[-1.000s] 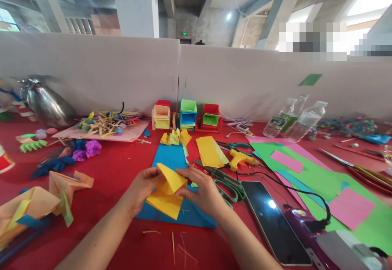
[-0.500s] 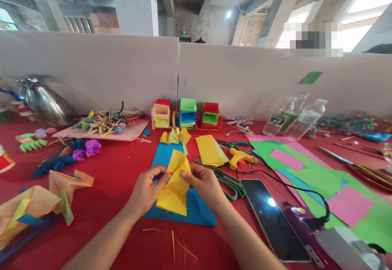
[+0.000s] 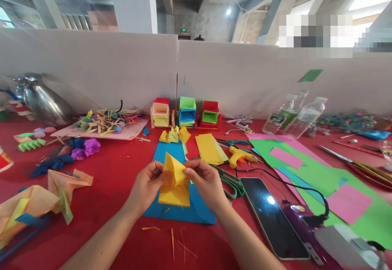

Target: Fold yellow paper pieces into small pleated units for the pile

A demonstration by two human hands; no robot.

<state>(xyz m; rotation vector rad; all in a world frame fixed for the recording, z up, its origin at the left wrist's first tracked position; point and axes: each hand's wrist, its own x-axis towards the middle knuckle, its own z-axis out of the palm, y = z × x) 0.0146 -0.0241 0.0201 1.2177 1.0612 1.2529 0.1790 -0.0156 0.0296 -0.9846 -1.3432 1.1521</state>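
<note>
A folded yellow paper (image 3: 175, 182) is held up between both hands above a blue sheet (image 3: 181, 180) on the red table (image 3: 116, 172). My left hand (image 3: 147, 188) pinches its left edge with thumb and fingers. My right hand (image 3: 206, 182) pinches the right edge, fingers curled round the fold. The paper's upper flap stands up in a point, and its lower part hangs flat toward me.
Green-handled scissors (image 3: 228, 180), a yellow glue gun (image 3: 240, 157), a dark tablet (image 3: 272, 215) and a stack of yellow paper (image 3: 210, 148) lie right of the hands. Small paper boxes (image 3: 186, 112) stand by the white partition. Green and pink sheets (image 3: 312, 176) and bottles (image 3: 294, 119) are at right.
Both hands have lifted the yellow paper slightly and pushed its sides together, so it is narrower and more folded than before.
</note>
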